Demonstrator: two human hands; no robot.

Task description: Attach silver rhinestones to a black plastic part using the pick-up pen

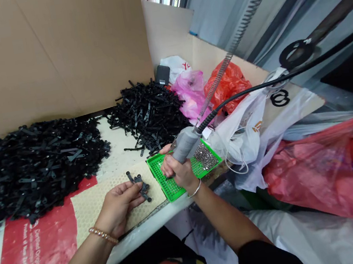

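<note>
My left hand (pixel 121 204) pinches a small black plastic part with several arms (pixel 140 183) above a tan textured mat (pixel 101 197). My right hand (pixel 180 170) is wrapped round the grey body of an electric screwdriver (pixel 185 143), which hangs from a coil spring and has a black cable. The tool's tip is hidden behind my hand, over a green perforated tray (pixel 159 166). Small shiny screws (pixel 206 156) lie heaped in the tray's right end.
A wide heap of black parts (pixel 38 167) covers the left of the table, with a smaller heap of black strips (pixel 150 114) behind the tray. Pink (pixel 190 89) and red plastic bags (pixel 229 81) sit at the back right. The cable (pixel 256 87) stretches away rightward.
</note>
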